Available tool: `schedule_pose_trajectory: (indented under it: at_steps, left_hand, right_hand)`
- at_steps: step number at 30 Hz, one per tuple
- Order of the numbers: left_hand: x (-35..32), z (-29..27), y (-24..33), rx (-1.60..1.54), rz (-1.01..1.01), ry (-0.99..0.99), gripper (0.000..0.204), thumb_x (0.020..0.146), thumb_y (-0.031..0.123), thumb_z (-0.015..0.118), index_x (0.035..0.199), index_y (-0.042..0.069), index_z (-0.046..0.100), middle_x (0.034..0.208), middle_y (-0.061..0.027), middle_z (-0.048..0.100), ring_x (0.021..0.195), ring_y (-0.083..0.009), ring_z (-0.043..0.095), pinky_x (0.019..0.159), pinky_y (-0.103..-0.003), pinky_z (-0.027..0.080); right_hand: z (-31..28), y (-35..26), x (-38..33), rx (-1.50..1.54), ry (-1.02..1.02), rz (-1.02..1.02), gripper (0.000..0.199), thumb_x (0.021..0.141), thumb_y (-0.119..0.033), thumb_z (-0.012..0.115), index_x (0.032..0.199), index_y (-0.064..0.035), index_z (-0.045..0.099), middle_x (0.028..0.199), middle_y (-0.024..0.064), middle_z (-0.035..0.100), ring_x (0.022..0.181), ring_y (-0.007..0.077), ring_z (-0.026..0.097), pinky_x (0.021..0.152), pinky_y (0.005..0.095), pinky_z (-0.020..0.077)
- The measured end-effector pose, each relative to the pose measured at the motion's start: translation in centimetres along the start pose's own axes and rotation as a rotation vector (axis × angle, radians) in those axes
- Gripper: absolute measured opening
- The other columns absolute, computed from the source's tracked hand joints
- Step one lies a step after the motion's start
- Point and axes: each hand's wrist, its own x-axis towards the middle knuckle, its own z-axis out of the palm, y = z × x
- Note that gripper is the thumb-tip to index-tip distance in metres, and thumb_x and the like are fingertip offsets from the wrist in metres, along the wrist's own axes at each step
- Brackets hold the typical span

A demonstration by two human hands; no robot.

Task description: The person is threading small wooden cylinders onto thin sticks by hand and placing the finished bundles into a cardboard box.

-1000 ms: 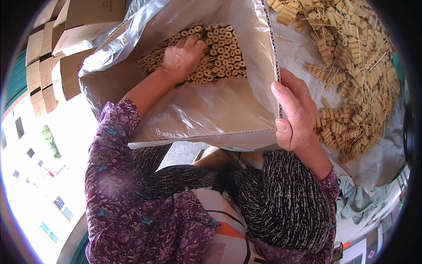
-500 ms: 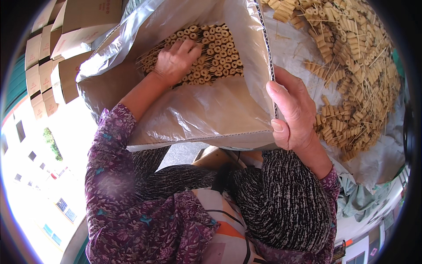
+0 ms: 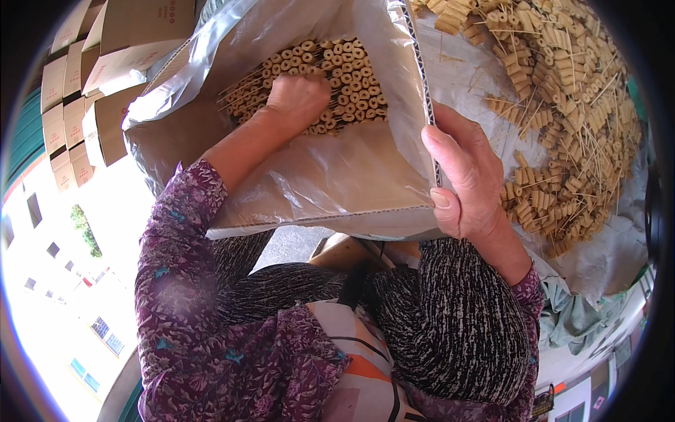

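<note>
The left hand point(image 3: 299, 98) lies knuckles-up inside the lined carton point(image 3: 337, 190), fingers curled onto the packed stick bundles point(image 3: 344, 77), whose ends face the opening. Whether it has closed on any I cannot tell. The right hand point(image 3: 467, 179) pinches the carton's near corner.

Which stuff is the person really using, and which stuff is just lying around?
In use:
left hand pressing on the skewered tan rolls
right hand gripping the cardboard box
plastic liner bag

Lying about:
loose pile of skewered rolls
stacked flat cartons
</note>
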Motion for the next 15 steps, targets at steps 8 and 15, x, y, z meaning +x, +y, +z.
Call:
schedule_pose_trajectory:
  at_steps: [8,15]
  left_hand:
    - [1.9,-2.2,-0.1,-0.125,-0.13,-0.275,0.014,0.085,0.012,0.056,0.093,0.005,0.065,0.089,-0.0138,0.071,0.083,-0.0297,0.071,0.068,-0.042,0.057]
    - [2.0,-2.4,0.2,-0.18,-0.21,-0.295,0.017,0.084,0.015,0.058,0.097,0.005,0.064,0.092,-0.0162,0.07,0.085,-0.0331,0.07,0.072,-0.046,0.056]
  right_hand:
    - [0.0,0.0,-0.1,-0.005,-0.015,0.016,0.044,0.087,-0.027,0.055,0.127,-0.0113,0.06,0.12,0.0221,0.06,0.098,0.0337,0.063,0.081,0.0383,0.0513]
    - [0.3,0.3,0.0,-0.031,0.024,-0.015,0.045,0.085,-0.029,0.057,0.126,-0.0117,0.062,0.115,0.0212,0.062,0.09,0.0336,0.064,0.078,0.0378,0.0518]
